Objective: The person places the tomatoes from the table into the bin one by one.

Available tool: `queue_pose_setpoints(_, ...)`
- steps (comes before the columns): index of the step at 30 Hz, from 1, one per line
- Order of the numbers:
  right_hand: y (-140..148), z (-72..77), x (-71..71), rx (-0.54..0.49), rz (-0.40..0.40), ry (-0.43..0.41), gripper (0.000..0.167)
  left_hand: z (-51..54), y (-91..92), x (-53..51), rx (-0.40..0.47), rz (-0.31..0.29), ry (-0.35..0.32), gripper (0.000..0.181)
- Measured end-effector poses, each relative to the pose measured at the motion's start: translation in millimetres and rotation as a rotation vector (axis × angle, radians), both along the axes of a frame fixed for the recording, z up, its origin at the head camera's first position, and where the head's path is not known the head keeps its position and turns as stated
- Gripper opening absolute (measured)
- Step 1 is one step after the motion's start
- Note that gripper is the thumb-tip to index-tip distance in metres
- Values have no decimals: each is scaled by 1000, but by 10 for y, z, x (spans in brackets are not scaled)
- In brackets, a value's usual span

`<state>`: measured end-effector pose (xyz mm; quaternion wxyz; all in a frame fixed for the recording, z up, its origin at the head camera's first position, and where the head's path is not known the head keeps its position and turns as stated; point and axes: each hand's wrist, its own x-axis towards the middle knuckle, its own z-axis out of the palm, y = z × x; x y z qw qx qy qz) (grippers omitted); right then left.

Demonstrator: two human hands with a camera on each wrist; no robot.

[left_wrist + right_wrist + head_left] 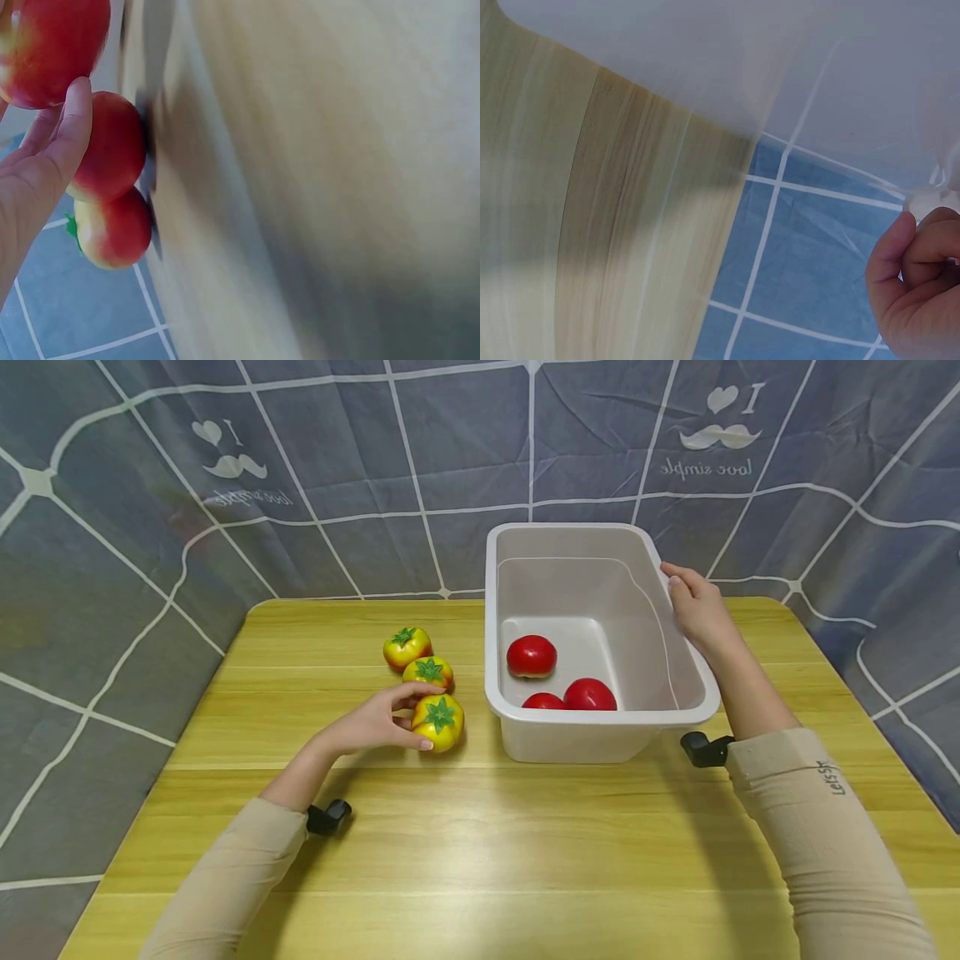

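My left hand point(378, 720) grips a yellow-and-red tomato point(438, 724) with a green star-shaped leaf top, thumb at the near side and fingers at the far side. The left wrist view shows this tomato point(52, 49) seemingly a little off the table. Just behind it sit two more such tomatoes, a middle one point(429, 672) and a far one point(407, 648). On the right, my right hand point(699, 606) holds the rim of a light grey plastic bin point(577, 739); its curled fingers point(889, 262) show in the right wrist view. Three red tomatoes point(532, 657) lie inside the bin.
The wooden table point(450, 852) carries the bin at centre right. Blue-grey cloth point(337, 460) with white lines hangs behind the table and at both sides. A black wrist mount point(330, 817) sits on each forearm.
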<state>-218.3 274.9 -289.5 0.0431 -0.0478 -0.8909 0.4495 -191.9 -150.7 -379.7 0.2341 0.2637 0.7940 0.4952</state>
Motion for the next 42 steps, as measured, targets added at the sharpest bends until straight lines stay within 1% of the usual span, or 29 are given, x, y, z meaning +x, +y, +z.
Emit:
queue_pose_setpoints(5, 1, 2, -1, 1, 3, 2, 51, 65, 21, -45, 18, 13, -3, 70)
queue_pose_setpoints(10, 1, 4, -2, 4, 0, 1, 50, 146, 52, -70, 38, 33, 9, 70)
queue_pose_setpoints(15, 1, 4, 1, 1, 5, -2, 50, 245, 94, -75, 45, 88, 24, 71)
queue_pose_setpoints(20, -3, 2, 6, -6, 17, 0, 50, 337, 122, -101, 90, 146, 32, 71)
queue_pose_setpoints(23, -4, 1, 5, -13, 18, -8, 50, 386, 130, -120, 101, 183, 42, 71)
queue_pose_setpoints(27, 4, 0, 6, -19, 16, -19, 51, 454, 152, -141, 120, 211, 46, 72)
queue_pose_setpoints(33, 16, -2, 8, -19, 14, -20, 51, 572, 201, -167, 179, 230, 59, 71)
queue_pose_setpoints(36, 15, -4, 8, -8, 13, -18, 51, 629, 224, -182, 202, 251, 80, 70)
queue_pose_setpoints(42, 10, -7, 6, -5, 11, -20, 51, 746, 289, -207, 274, 299, 123, 68)
